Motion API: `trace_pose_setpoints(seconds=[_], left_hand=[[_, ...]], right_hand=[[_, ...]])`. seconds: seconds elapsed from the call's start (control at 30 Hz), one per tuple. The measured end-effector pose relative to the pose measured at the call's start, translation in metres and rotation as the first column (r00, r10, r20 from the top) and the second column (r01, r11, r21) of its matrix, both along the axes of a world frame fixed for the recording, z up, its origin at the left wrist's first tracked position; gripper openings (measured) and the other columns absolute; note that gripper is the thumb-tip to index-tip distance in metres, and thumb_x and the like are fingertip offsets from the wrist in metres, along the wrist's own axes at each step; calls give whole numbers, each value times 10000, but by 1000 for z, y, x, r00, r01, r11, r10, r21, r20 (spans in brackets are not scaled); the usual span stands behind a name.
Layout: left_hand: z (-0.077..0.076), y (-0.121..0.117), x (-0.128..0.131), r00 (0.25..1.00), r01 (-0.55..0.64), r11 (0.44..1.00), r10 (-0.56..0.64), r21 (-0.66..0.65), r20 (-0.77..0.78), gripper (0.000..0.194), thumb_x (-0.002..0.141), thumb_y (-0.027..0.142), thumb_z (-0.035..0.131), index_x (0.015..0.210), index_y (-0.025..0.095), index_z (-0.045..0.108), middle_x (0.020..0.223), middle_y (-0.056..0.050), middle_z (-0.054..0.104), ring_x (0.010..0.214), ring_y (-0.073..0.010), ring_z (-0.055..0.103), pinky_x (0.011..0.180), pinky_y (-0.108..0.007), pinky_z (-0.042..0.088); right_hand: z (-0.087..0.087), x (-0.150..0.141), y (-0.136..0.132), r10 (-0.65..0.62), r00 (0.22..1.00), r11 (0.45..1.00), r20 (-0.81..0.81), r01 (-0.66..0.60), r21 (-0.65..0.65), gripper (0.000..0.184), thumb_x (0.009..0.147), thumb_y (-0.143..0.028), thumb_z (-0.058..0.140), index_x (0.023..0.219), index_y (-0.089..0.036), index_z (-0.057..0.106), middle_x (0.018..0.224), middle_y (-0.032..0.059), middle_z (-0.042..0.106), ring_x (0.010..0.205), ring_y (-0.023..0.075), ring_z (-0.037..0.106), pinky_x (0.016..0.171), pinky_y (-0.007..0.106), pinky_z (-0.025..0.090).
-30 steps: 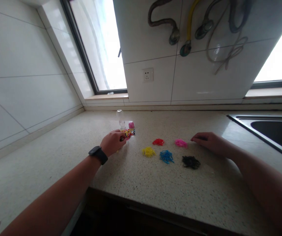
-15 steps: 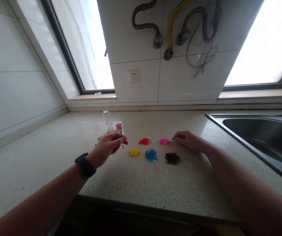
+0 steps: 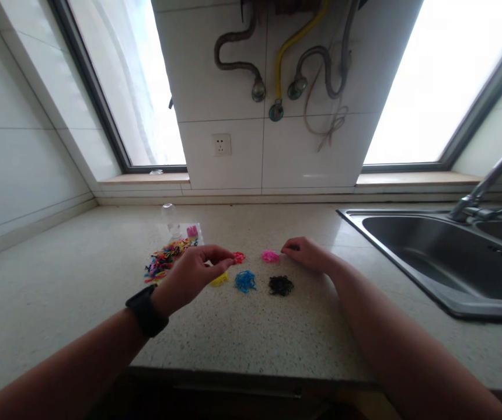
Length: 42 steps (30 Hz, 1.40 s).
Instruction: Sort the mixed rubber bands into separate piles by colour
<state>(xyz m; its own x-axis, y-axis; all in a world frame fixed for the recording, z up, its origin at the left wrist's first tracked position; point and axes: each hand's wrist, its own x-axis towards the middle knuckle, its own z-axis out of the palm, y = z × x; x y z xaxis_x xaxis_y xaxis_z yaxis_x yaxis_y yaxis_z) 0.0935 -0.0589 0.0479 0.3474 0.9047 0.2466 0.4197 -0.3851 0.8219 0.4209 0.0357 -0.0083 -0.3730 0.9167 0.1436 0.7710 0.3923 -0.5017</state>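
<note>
My left hand, with a dark watch on its wrist, is closed in a pinch. Its fingertips are at the small red rubber band pile and cover part of it; a red band seems to be between them. Beneath that hand the yellow pile is partly hidden. My right hand rests on the counter, fingers curled together, tips just beside the pink pile; whatever they hold is too small to make out. Nearer to me lie a blue pile and a black pile.
Behind my left hand a heap of mixed coloured bands lies by a small pink object and a clear plastic container. A steel sink with a faucet is at the right. The counter's front edge runs below.
My left hand has moved right from beside the mixed heap to the red pile, uncovering more of the heap. My right hand stays by the pink pile. The view has turned right.
</note>
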Motion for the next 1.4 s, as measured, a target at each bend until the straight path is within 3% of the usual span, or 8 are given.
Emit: trace_pose_setpoints(seconds=[0.13, 0.27, 0.5, 0.7, 0.87, 1.0, 1.17, 1.4], left_hand=[[8, 12, 36, 944, 158, 959, -77, 234, -321, 293, 928, 306, 561, 1155, 201, 713, 948, -57, 734, 772, -157, 627, 734, -295, 492], [-2, 40, 64, 812, 307, 870, -28, 386, -583, 313, 896, 239, 556, 1171, 206, 703, 985, -67, 729, 927, -210, 644, 866, -350, 489], [-26, 73, 81, 744, 339, 853, 15, 396, -668, 281, 883, 283, 562, 1079, 177, 733, 961, -107, 729, 984, -267, 624, 867, -395, 498], [-22, 74, 77, 730, 382, 837, -12, 393, -683, 260, 899, 251, 545, 1068, 183, 731, 1018, -92, 721, 1000, -243, 609, 927, -389, 470], [-1, 55, 58, 749, 387, 831, -30, 400, -662, 250, 920, 209, 519, 1088, 184, 702, 1054, -69, 702, 1008, -217, 598, 940, -369, 450], [7, 13, 38, 781, 381, 853, -90, 357, -618, 200, 917, 205, 524, 1024, 207, 693, 972, -40, 691, 935, -195, 606, 853, -329, 445], [-13, -40, 14, 791, 262, 961, -161, 89, -590, 198, 904, 237, 516, 1002, 240, 687, 736, 16, 654, 652, -136, 581, 622, -255, 383], [-50, -55, -6, 773, 441, 895, -341, 66, -535, 173, 836, 181, 525, 949, 229, 647, 719, 32, 656, 620, -116, 578, 613, -232, 375]], right_hand=[[-3, 3, 1, -10, 1000, 1000, -18, 11, 13, 292, 881, -374, 553, 944, -172, 754, 871, 72, 752, 770, 186, 639, 697, 283, 449], [-5, 6, 3, -20, 998, 1000, -59, 21, 18, 279, 878, -352, 558, 935, -167, 759, 875, 71, 757, 781, 184, 646, 714, 278, 453], [-6, 5, 5, -27, 997, 999, -74, 29, 27, 257, 864, -341, 579, 917, -171, 764, 862, 63, 759, 778, 178, 655, 719, 271, 454], [-5, 5, 4, -26, 998, 999, -59, 28, 36, 253, 863, -331, 580, 919, -166, 765, 856, 65, 756, 773, 174, 651, 714, 267, 452], [-5, 6, 3, -22, 998, 999, -56, 24, 39, 259, 870, -335, 573, 925, -168, 763, 866, 63, 754, 772, 169, 648, 702, 263, 447], [-4, 6, 2, -14, 999, 999, -39, 16, 39, 254, 867, -342, 579, 924, -169, 757, 848, 60, 747, 749, 168, 640, 674, 264, 436], [-5, 3, 3, -13, 998, 1000, -64, 14, 19, 274, 876, -360, 566, 924, -165, 753, 846, 64, 743, 754, 174, 635, 674, 268, 437], [-6, -2, 1, 10, 998, 1000, -70, -8, 26, 286, 888, -367, 548, 932, -171, 751, 843, 65, 736, 736, 170, 622, 670, 273, 438]])
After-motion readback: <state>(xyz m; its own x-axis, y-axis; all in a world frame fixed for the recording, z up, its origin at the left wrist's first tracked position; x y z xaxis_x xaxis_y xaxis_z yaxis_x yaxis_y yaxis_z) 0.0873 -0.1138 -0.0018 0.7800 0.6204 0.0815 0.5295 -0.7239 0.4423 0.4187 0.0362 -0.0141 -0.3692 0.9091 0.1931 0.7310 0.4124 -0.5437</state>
